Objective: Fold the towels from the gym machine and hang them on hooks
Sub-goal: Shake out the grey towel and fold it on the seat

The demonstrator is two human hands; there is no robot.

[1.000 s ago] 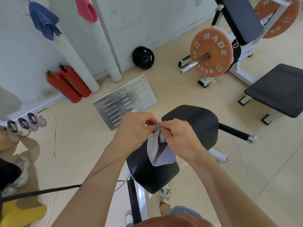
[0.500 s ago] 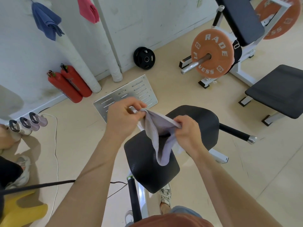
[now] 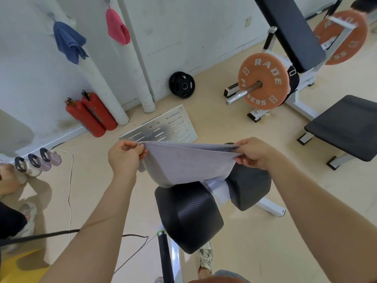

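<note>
A pale grey towel point(image 3: 183, 164) is stretched wide between my hands above the black padded seat point(image 3: 189, 213) of the gym machine. My left hand point(image 3: 124, 158) pinches its left top corner and my right hand point(image 3: 253, 154) pinches its right top corner. The towel's lower part sags down onto the seat. On the white wall a blue towel point(image 3: 68, 42) and a pink towel point(image 3: 117, 27) each hang from a hook.
Two red fire extinguishers point(image 3: 91, 114) lean at the wall, beside white padded pipes point(image 3: 142, 74). A slotted metal plate point(image 3: 163, 127) lies on the floor. An orange weight plate point(image 3: 263, 82) on a bar and black benches point(image 3: 344, 127) stand right. Small kettlebells point(image 3: 38, 160) and a cable lie left.
My hands were together bunching the towel; they have moved apart to left and right, spreading the towel out flat between them.
</note>
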